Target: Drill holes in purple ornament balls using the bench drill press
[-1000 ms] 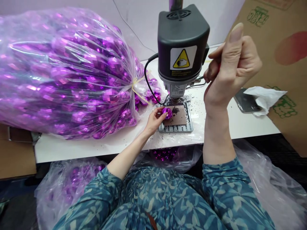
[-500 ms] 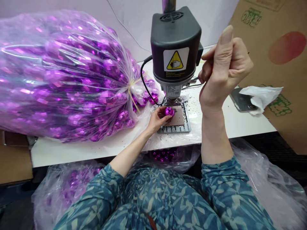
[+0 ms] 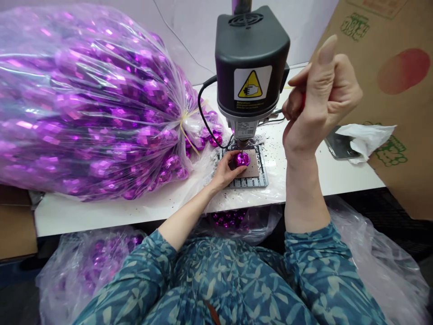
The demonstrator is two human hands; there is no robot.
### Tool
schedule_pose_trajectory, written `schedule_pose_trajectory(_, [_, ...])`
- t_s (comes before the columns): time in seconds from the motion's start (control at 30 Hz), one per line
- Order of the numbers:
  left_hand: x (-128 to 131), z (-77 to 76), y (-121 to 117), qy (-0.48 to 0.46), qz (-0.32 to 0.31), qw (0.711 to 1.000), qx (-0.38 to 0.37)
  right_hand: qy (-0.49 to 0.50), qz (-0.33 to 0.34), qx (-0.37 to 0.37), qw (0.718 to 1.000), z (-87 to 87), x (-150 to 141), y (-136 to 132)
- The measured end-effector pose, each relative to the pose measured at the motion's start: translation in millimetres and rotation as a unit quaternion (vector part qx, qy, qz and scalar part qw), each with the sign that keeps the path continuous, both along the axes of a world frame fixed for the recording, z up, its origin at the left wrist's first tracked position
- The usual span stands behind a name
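Note:
Between the thumb and fingers of my left hand (image 3: pixel 227 170) is a shiny purple faceted ball (image 3: pixel 242 159). It rests on a small flat board (image 3: pixel 253 170) lying on the slotted metal base (image 3: pixel 250 182) of a bench drill press. Directly above the ball is the chuck of the drill press (image 3: pixel 252 58); whether the bit touches the ball I cannot tell. My right hand (image 3: pixel 320 97) is raised to the right of the drill head, fingers curled around the drill's red-ended lever (image 3: pixel 303 101), most of which the hand hides.
A big clear bag (image 3: pixel 91 108) of purple balls, tied with yellow string, lies on the white table (image 3: pixel 101 214) at left. Dark shavings surround the base. A phone (image 3: pixel 341 143) under crumpled tissue (image 3: pixel 367 135) and a cardboard box (image 3: pixel 379 54) are at right. Plastic bags (image 3: pixel 84 271) hang below.
My left hand and the ball have shifted slightly right over the board. My right hand stays closed on the lever at nearly the same height. The view has moved a little.

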State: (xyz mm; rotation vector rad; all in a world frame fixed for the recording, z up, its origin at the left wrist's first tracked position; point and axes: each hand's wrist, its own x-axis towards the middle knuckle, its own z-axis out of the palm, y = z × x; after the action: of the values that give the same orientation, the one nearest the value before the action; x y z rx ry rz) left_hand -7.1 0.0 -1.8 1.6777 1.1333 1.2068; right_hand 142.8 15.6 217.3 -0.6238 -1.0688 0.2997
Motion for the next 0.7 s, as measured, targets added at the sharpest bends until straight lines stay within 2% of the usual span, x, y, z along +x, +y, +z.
schedule_pose_trajectory(0.17, [0.2,0.5,-1.8,-0.012,-0.002,1.000,0.004,0.024,-0.039,0.016,0.999,-13.0,-4.4,-10.2])
schedule_pose_trajectory(0.3, [0.9,0.1,-2.0,-0.013,0.000,1.000,0.010,0.040,-0.025,0.041,0.998,-26.1,-5.2,-17.6])
schedule_pose_trajectory(0.6, [1.1,2.4,-3.8,-0.027,-0.008,1.000,0.005,0.022,-0.035,0.107,0.993,-53.3,3.1,-2.5])
schedule_pose_trajectory(0.7, [1.0,2.9,-4.0,-0.030,-0.009,0.999,0.006,0.019,-0.020,0.147,0.989,-61.0,4.9,1.3])
